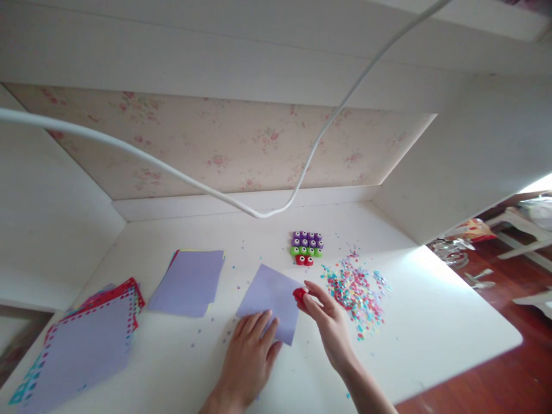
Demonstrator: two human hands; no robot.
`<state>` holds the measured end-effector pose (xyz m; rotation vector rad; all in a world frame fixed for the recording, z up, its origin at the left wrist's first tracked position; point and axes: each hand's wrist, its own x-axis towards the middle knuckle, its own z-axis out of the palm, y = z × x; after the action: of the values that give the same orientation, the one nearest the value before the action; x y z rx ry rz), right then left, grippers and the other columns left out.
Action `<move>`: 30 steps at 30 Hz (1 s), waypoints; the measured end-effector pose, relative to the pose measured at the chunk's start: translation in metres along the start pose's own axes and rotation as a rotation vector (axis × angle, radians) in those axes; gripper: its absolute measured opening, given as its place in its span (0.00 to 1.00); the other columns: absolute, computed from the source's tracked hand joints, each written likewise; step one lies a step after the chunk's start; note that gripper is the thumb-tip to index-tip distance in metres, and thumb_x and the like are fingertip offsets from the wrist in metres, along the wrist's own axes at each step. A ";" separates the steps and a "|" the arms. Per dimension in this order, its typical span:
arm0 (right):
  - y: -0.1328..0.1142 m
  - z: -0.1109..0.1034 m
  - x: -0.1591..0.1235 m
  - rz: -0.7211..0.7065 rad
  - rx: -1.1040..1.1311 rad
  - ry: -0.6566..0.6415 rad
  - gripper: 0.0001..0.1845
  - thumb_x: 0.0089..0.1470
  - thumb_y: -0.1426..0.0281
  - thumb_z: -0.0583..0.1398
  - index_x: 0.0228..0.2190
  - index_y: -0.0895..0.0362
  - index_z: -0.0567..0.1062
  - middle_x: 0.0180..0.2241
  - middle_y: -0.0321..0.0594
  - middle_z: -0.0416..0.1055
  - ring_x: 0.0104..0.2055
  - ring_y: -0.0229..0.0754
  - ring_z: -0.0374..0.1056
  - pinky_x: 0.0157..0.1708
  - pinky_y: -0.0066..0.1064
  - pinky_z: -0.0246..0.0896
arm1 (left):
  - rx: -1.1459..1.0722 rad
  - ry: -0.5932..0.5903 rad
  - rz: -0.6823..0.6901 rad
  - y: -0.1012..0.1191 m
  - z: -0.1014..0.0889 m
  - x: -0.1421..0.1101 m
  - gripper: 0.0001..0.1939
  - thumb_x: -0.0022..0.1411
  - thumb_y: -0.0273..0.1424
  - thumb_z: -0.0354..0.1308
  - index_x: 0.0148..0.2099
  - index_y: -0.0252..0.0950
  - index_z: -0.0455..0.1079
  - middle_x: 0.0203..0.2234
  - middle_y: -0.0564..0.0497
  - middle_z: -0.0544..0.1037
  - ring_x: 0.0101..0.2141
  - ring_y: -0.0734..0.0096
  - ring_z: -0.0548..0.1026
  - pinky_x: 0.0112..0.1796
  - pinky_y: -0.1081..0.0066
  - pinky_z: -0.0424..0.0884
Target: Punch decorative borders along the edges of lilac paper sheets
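Observation:
My left hand [252, 353] lies flat, fingers stretched, on the lower left part of a lilac sheet of paper [273, 290] that rests at an angle on the white table. My right hand [325, 316] holds a small red craft paper punch [299, 295] between thumb and fingers, at the sheet's right edge. Whether the paper sits inside the punch I cannot tell. Behind the sheet stand more punches [306, 247] in tight rows: purple at the back, green in the middle, red in front.
Colourful paper confetti [356, 287] is heaped to the right. A stack of lilac-topped sheets [192, 282] lies left, and punched sheets with holed edges [81, 348] lie farther left. A white cable [207, 190] hangs across the view. The table's right edge [466, 376] borders a reddish floor.

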<state>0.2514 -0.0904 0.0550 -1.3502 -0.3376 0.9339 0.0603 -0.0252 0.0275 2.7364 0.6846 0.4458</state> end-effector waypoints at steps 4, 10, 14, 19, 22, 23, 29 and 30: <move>-0.001 0.005 -0.010 0.051 -0.037 -0.142 0.25 0.48 0.56 0.69 0.44 0.54 0.74 0.40 0.42 0.75 0.41 0.48 0.75 0.43 0.39 0.70 | -0.314 0.048 -0.171 0.000 -0.010 0.004 0.23 0.65 0.40 0.57 0.59 0.38 0.66 0.53 0.42 0.75 0.53 0.54 0.72 0.54 0.53 0.70; 0.005 0.020 -0.013 0.082 -0.107 -0.459 0.22 0.51 0.59 0.68 0.44 0.53 0.71 0.40 0.41 0.76 0.40 0.44 0.75 0.41 0.35 0.68 | -0.781 0.061 -0.336 -0.004 -0.021 0.012 0.20 0.66 0.38 0.58 0.59 0.43 0.65 0.47 0.47 0.76 0.41 0.66 0.76 0.43 0.66 0.75; 0.007 0.029 -0.012 0.094 -0.195 -0.523 0.23 0.53 0.56 0.66 0.46 0.53 0.70 0.42 0.43 0.76 0.41 0.45 0.75 0.41 0.36 0.69 | -0.877 0.060 -0.350 -0.009 -0.026 0.010 0.16 0.65 0.35 0.59 0.55 0.45 0.68 0.47 0.48 0.77 0.44 0.65 0.76 0.46 0.66 0.73; 0.000 0.024 0.009 -0.148 -0.696 -0.353 0.20 0.62 0.54 0.54 0.46 0.54 0.72 0.39 0.44 0.76 0.39 0.47 0.73 0.40 0.39 0.69 | -1.204 0.025 -0.483 -0.013 -0.020 0.000 0.17 0.64 0.37 0.60 0.54 0.40 0.66 0.46 0.44 0.77 0.45 0.63 0.77 0.49 0.65 0.73; -0.002 0.013 0.030 -0.401 -1.055 -0.168 0.18 0.60 0.60 0.56 0.48 0.55 0.73 0.50 0.49 0.71 0.52 0.54 0.66 0.51 0.45 0.63 | -1.357 0.129 -0.568 -0.016 -0.014 -0.004 0.21 0.61 0.36 0.64 0.54 0.40 0.64 0.47 0.44 0.75 0.43 0.64 0.78 0.47 0.65 0.74; -0.001 0.010 0.035 -0.435 -1.162 -0.165 0.19 0.58 0.62 0.58 0.50 0.55 0.72 0.53 0.50 0.68 0.55 0.56 0.63 0.54 0.47 0.60 | -1.397 0.164 -0.587 -0.018 -0.012 -0.004 0.23 0.60 0.35 0.65 0.55 0.40 0.64 0.47 0.45 0.75 0.42 0.65 0.78 0.46 0.65 0.74; 0.003 0.001 0.049 -0.326 -1.481 -0.243 0.33 0.50 0.64 0.64 0.57 0.54 0.67 0.55 0.52 0.65 0.55 0.61 0.60 0.51 0.49 0.58 | -1.544 0.252 -0.685 -0.028 -0.010 -0.004 0.22 0.50 0.33 0.73 0.48 0.37 0.74 0.43 0.46 0.78 0.41 0.62 0.80 0.43 0.68 0.75; 0.003 0.001 0.050 -0.296 -1.492 -0.241 0.33 0.48 0.64 0.65 0.57 0.53 0.68 0.53 0.52 0.66 0.54 0.61 0.61 0.50 0.48 0.58 | -1.568 0.262 -0.725 -0.030 -0.011 -0.004 0.23 0.49 0.32 0.73 0.47 0.36 0.74 0.42 0.46 0.79 0.41 0.61 0.80 0.43 0.69 0.75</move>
<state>0.2805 -0.0530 0.0378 -2.3900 -1.5818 0.5045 0.0409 0.0004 0.0263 0.9075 0.7915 0.7082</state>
